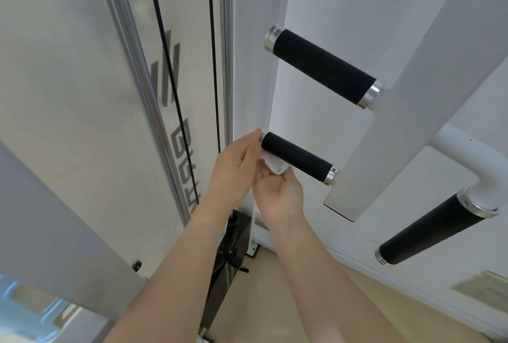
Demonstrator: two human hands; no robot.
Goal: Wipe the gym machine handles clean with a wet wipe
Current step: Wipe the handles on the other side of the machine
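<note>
Three black foam handles with silver end caps stick out of a white machine bar. The middle handle is the one at my hands. A white wet wipe is pressed against that handle's free left end and underside. My left hand lies flat against the end of the handle with the wipe under its fingers. My right hand pinches the wipe's lower edge from below. The upper handle and the lower right handle are untouched.
To the left, two black cables run down along the machine's white frame with silver rails. A black base unit sits at the floor below my hands. Light wooden flooring lies beneath.
</note>
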